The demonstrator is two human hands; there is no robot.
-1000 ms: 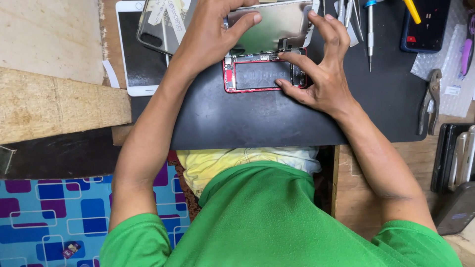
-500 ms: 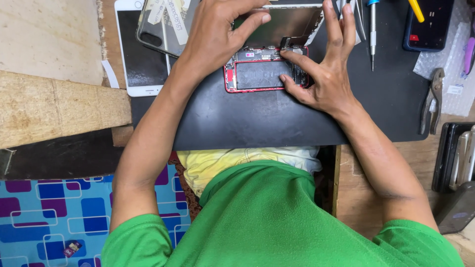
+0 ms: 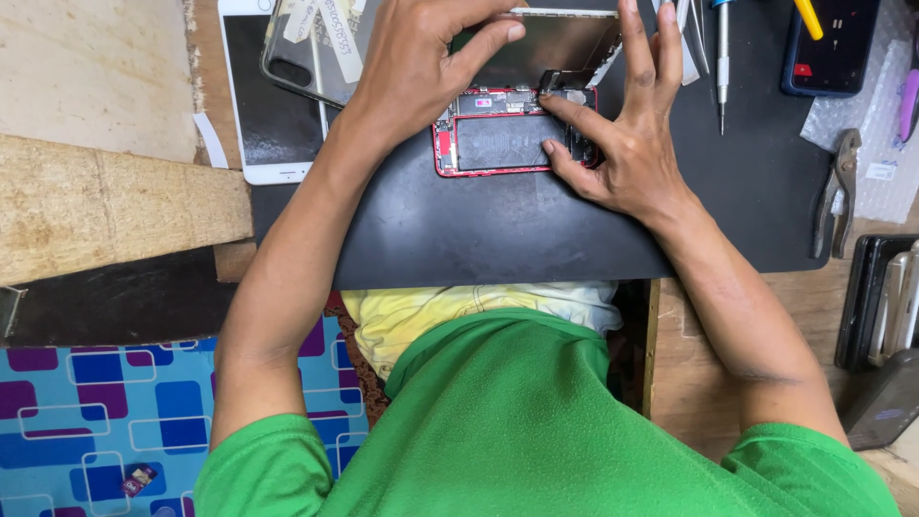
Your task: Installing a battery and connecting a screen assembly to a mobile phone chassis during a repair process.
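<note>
A red-framed phone (image 3: 498, 144) lies opened on a black mat (image 3: 498, 230), its battery and inner parts showing. Its screen panel (image 3: 565, 43) is lifted at the far side, still joined to the body. My left hand (image 3: 421, 67) grips the near left corner of that panel, thumb on its face. My right hand (image 3: 622, 144) rests on the phone's right end, with the index fingertip and thumb pressing on the small parts by the connector.
A white phone (image 3: 273, 124) and a clear case (image 3: 316, 48) lie at the mat's left. Tweezers and a screwdriver (image 3: 722, 57) sit to the right, then a dark phone (image 3: 831, 43), pliers (image 3: 835, 191) and bubble wrap. Wooden blocks (image 3: 105, 211) lie left; more devices at the right edge.
The view has shifted so the work sits higher in frame. My right fingers have slid slightly along the phone's right end; my left hand keeps hold of the screen panel.
</note>
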